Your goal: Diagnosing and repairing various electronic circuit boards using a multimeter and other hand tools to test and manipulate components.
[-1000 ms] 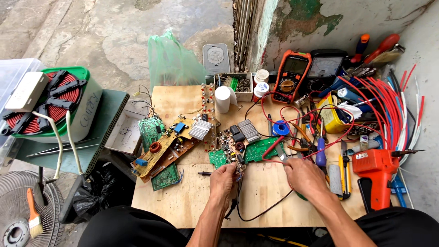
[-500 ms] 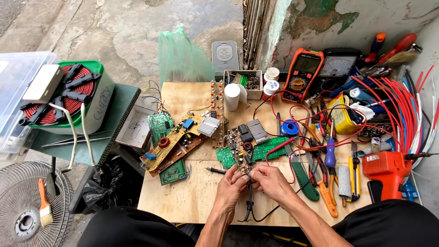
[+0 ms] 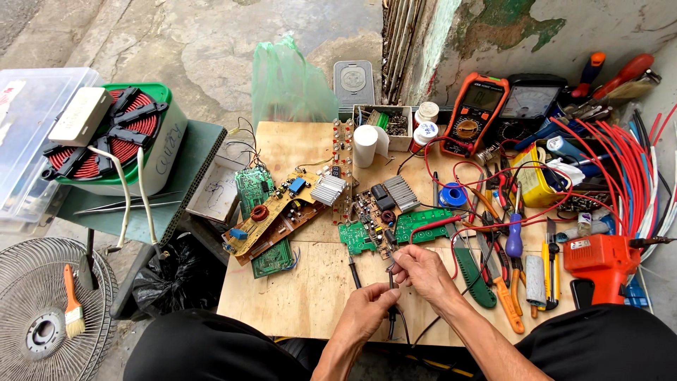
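Cracked concrete floor and a peeling wall are seen behind a wooden tabletop (image 3: 310, 282) crowded with tools. Near its front edge, a thin black probe (image 3: 392, 310) is pinched in the left hand (image 3: 367, 310), whose grip is closed narrowly round the shaft; the probe stands roughly upright between the two hands. Just above it, the right hand (image 3: 417, 271) is held with its fingertips drawn together on the probe's upper end, though what exactly is clasped there cannot be told. Both forearms are raised from the front edge, angled inward. Just beyond the fingers, green circuit boards (image 3: 395, 229) are laid at the tabletop's middle. An orange multimeter (image 3: 474, 113) is propped at the far edge, and an orange drill (image 3: 599, 257) is lying at the right edge.
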